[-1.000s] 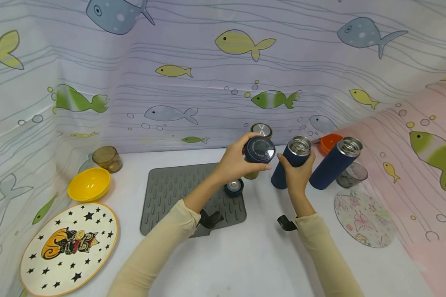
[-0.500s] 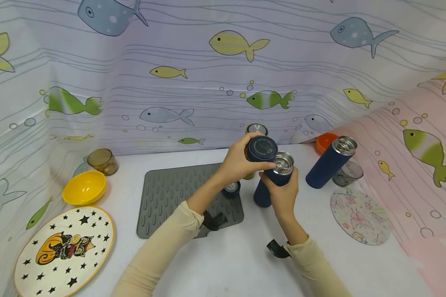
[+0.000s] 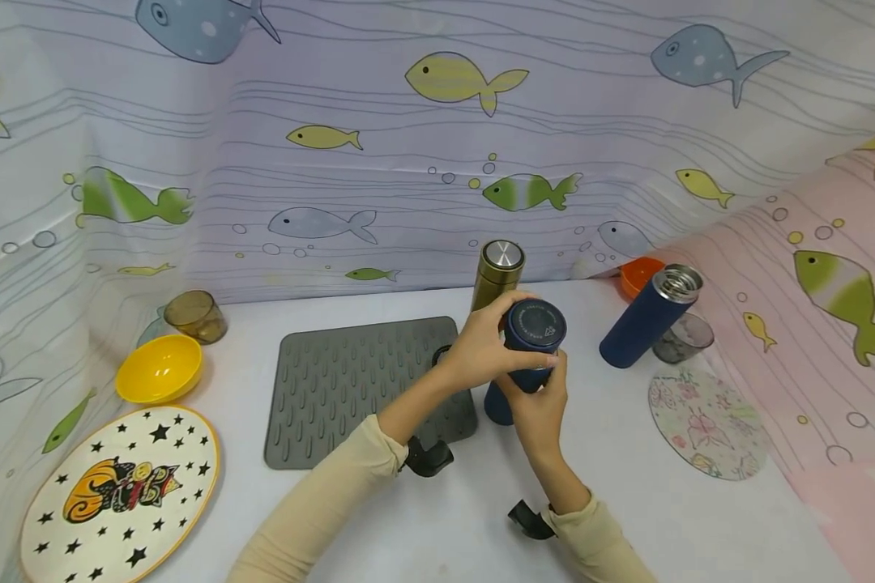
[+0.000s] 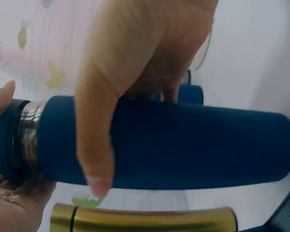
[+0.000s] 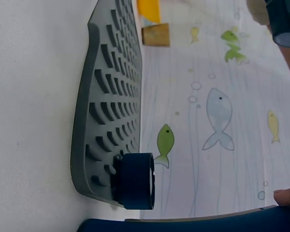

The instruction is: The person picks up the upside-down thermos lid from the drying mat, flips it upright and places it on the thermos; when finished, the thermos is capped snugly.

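My left hand (image 3: pixel 474 344) grips a dark blue flask cap (image 3: pixel 535 322) from its left side. The cap sits over the mouth of a navy blue vacuum flask (image 3: pixel 499 405). In the left wrist view, a band of steel neck (image 4: pixel 30 128) shows between cap and flask body. My right hand (image 3: pixel 543 417) is wrapped round the upper part of this flask, which leans to the left at its base. A second blue cap (image 5: pixel 135 181) rests on the grey ridged mat (image 3: pixel 357 389), mostly hidden behind my left hand in the head view.
A gold flask (image 3: pixel 497 275) stands just behind my hands. To the right are an uncapped blue flask (image 3: pixel 638 328), a grey glass (image 3: pixel 684 338), an orange bowl (image 3: pixel 638 275) and a floral disc (image 3: pixel 707 425). At left lie a yellow bowl (image 3: pixel 159 368), brown cup (image 3: pixel 195 316) and cat plate (image 3: pixel 120 494).
My right hand has brought the flask left and toward me. The left hand has lowered the cap from beside the flask onto its mouth, so the steel opening is now covered.
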Demonstrator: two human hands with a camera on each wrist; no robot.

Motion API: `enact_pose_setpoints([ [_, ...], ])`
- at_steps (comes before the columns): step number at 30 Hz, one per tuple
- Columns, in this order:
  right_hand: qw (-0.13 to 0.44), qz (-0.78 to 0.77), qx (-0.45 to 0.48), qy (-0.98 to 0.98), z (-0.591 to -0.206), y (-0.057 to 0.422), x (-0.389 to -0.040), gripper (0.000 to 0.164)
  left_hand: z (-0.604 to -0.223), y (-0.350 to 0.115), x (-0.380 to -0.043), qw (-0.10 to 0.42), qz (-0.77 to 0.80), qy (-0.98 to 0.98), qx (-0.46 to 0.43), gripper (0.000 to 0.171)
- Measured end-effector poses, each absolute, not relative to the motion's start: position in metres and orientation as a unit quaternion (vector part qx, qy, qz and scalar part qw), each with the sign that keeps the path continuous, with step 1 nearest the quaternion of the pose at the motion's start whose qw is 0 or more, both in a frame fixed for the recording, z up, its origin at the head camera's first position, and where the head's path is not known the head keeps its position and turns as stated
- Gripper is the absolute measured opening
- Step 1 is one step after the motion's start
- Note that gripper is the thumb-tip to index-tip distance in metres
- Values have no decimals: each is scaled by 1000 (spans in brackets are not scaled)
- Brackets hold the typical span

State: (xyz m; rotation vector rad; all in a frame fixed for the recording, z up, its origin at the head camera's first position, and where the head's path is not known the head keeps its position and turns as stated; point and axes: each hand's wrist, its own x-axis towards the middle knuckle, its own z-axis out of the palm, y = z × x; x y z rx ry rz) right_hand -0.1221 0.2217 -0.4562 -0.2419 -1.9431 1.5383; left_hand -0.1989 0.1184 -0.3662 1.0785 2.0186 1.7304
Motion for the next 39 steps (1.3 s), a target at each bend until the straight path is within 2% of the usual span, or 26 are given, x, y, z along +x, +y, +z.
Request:
enact_pose_setpoints([
  [10,337,556,-79,-756,-424,208,-110,61,-388,121,-197,148,598,693,374,75],
  [18,336,569,-78,-746,-424,207,-110,65,-389,118,-215,202,570,665,440,74],
  [20,332,572,-78,-746,-425,207,-110,64,-390,119,-217,197,568,662,447,73],
  [23,327,574,-85,-746,-426,206,-109,64,-393,122,-214,148,571,679,436,71],
  [29,335,569,-98,-744,-428,204,-110,51,-404,135,-193,-30,553,750,360,70],
  [32,344,562,-95,-746,-439,208,-115,50,-406,140,-187,-74,546,763,337,71],
  [33,344,562,-92,-746,-444,210,-116,51,-407,140,-187,-72,549,761,339,71],
  [35,345,560,-90,-748,-453,213,-119,56,-407,138,-190,-36,564,744,356,69],
  [37,342,565,-89,-746,-459,217,-121,60,-405,133,-195,30,582,719,379,66],
  [39,338,567,-89,-746,-461,219,-122,62,-403,127,-200,93,585,701,398,71],
])
